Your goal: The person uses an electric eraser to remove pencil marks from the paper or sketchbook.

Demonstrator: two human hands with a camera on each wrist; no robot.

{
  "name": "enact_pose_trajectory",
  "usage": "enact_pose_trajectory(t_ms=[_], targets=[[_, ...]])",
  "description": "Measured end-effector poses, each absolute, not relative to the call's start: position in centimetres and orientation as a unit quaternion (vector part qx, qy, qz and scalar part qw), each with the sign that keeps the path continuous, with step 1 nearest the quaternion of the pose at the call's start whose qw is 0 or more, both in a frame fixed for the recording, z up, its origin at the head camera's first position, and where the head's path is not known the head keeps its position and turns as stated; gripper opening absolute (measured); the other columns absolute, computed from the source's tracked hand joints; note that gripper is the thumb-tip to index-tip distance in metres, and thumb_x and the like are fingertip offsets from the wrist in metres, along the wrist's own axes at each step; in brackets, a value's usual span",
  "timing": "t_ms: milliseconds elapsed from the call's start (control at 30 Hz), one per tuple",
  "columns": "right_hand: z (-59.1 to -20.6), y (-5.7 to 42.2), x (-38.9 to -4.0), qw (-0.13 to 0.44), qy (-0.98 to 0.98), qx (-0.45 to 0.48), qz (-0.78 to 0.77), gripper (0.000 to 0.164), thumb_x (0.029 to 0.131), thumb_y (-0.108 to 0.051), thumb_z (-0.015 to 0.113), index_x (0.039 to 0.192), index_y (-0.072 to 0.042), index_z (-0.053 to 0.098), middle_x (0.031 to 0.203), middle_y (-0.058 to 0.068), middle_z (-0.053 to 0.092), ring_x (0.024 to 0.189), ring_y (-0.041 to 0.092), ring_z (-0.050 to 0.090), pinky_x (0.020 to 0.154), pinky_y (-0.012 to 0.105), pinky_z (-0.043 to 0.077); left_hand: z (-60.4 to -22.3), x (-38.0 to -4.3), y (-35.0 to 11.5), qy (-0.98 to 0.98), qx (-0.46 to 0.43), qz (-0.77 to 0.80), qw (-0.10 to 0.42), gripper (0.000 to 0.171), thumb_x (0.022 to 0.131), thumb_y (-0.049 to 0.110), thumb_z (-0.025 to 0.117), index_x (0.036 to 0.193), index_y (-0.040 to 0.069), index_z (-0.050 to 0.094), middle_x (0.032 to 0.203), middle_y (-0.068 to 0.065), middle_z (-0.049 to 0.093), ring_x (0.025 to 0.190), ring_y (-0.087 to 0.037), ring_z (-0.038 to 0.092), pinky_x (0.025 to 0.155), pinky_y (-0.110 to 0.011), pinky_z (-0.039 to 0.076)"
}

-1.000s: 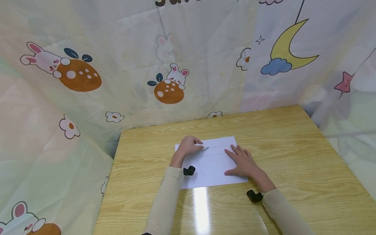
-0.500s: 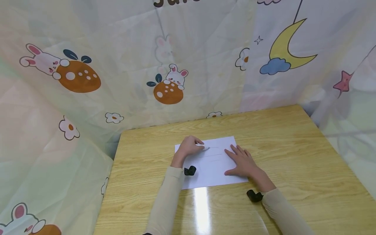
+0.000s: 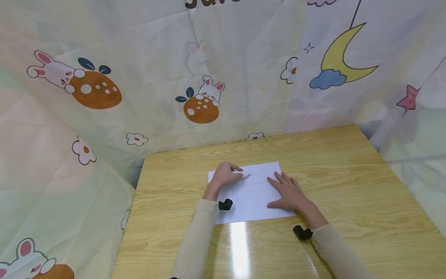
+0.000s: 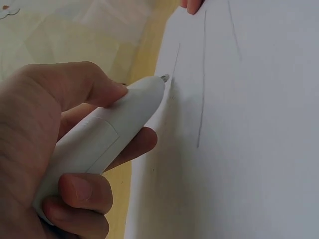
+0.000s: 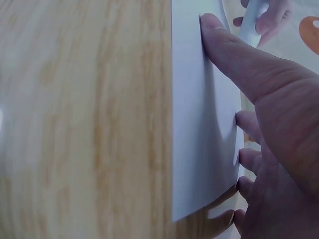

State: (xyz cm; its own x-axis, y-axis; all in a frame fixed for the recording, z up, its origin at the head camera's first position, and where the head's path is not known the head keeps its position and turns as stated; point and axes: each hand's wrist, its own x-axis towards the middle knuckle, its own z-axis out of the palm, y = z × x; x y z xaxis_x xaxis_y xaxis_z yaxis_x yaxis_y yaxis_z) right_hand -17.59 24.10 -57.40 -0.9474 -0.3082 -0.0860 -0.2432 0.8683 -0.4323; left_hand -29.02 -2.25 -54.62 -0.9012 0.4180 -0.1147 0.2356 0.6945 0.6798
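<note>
My left hand (image 3: 224,174) holds a thick white electric eraser (image 4: 107,129), gripped between thumb and curled fingers. Its small grey tip is right at the end of a short pencil line on a white sheet of paper (image 3: 244,207). Two other pencil lines run across the sheet, seen beside the tip in the left wrist view. With fingers spread, my right hand (image 3: 286,193) rests on the right part of the paper. The right wrist view shows its thumb (image 5: 234,47) lying on the sheet near the edge.
The paper lies on a wood-grain table (image 3: 167,186). A cloth curtain (image 3: 150,77) printed with rabbits, flowers and a moon hangs behind and at both sides. Black wrist mounts (image 3: 225,204) show by the two sleeves.
The eraser tip has crept slightly right along the top pencil line, and the line left of it looks shorter. The right hand has stayed in place on the paper.
</note>
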Motion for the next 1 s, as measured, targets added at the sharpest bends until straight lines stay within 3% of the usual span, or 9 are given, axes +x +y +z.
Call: enact_pose_trajectory(t_ms=[1000], targets=[[-57.43, 24.12, -17.41, 0.075, 0.962, -0.142, -0.219, 0.101, 0.072, -0.058, 0.078, 0.151, -0.011, 0.037, 0.156, 0.022, 0.021, 0.142, 0.045, 0.011, 0.107, 0.065, 0.009, -54.12, -29.23, -1.64, 0.922, 0.171, 0.313, 0.149, 0.019, 0.083, 0.029, 0.071, 0.098, 0.021, 0.080, 0.104, 0.002, 0.069, 0.080, -0.011, 0.058, 0.065, -0.028, 0.047]])
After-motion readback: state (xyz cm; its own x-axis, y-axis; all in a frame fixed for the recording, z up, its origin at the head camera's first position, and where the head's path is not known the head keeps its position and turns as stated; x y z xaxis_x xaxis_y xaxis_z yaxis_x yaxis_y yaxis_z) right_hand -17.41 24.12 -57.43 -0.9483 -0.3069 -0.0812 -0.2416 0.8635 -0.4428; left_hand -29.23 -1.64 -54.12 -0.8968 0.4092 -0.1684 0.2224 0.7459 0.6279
